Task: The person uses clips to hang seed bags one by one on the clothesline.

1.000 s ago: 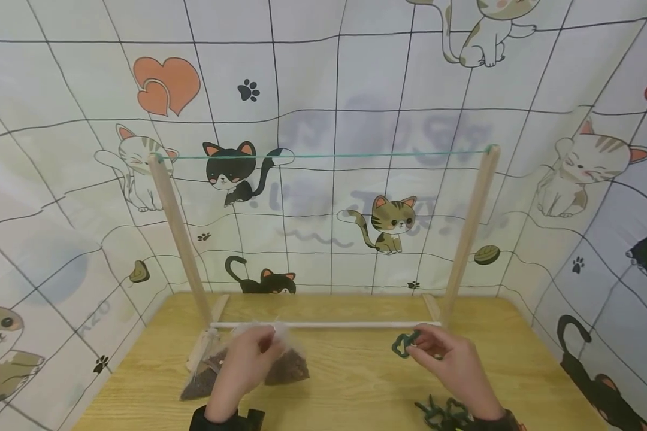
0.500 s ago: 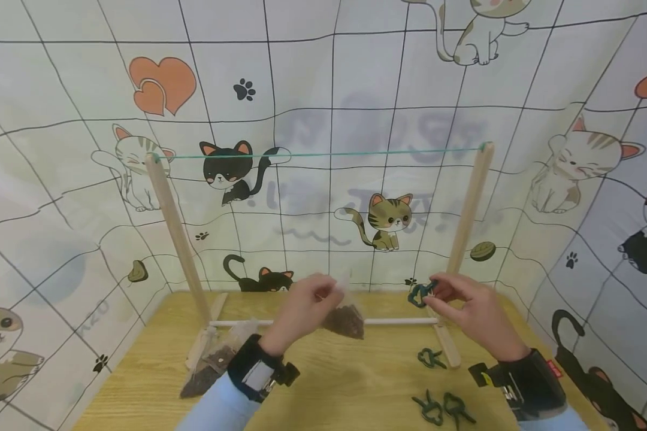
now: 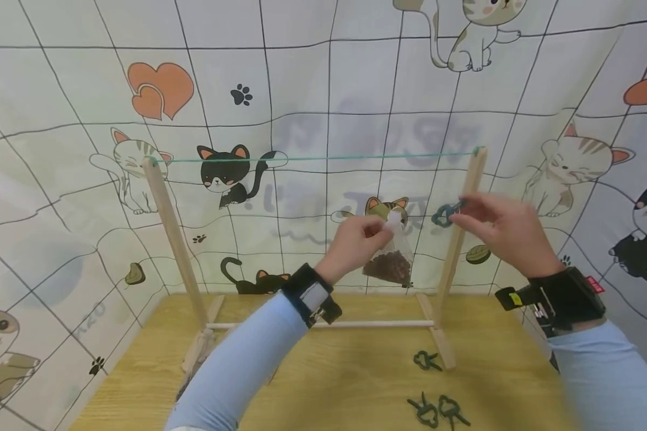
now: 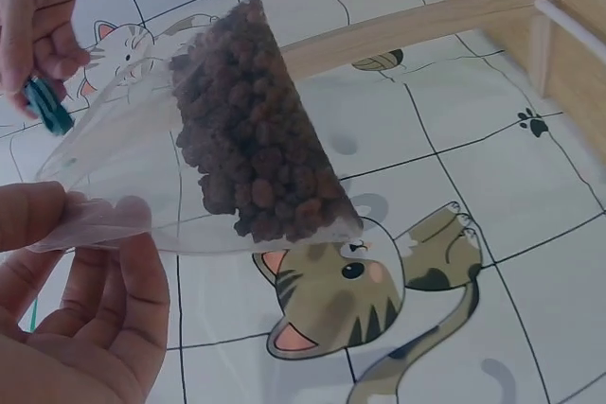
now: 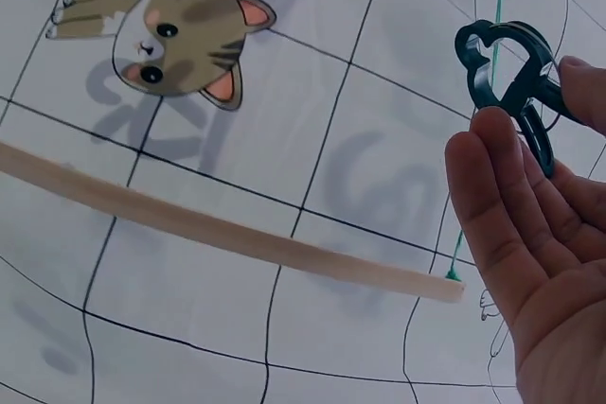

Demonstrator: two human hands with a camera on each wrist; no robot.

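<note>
My left hand pinches the top of a clear plastic bag, which hangs with brown pellet-like pieces at its bottom. Thumb and fingers press the bag's film together in the left wrist view. To the right and slightly higher, my right hand holds a dark green plant clip by its handles, beside the right wooden post. Above both hands a thin green string runs between the tops of the right post and the left wooden post. Bag and clip are apart from the string.
Three more green clips lie on the wooden table: one clip near the right foot of the frame, two closer to me. A white rod joins the posts low down. Another bag is mostly hidden behind my left forearm.
My left hand has lifted the bag off the table, up and to the right. My right hand has risen and moved right with the clip.
</note>
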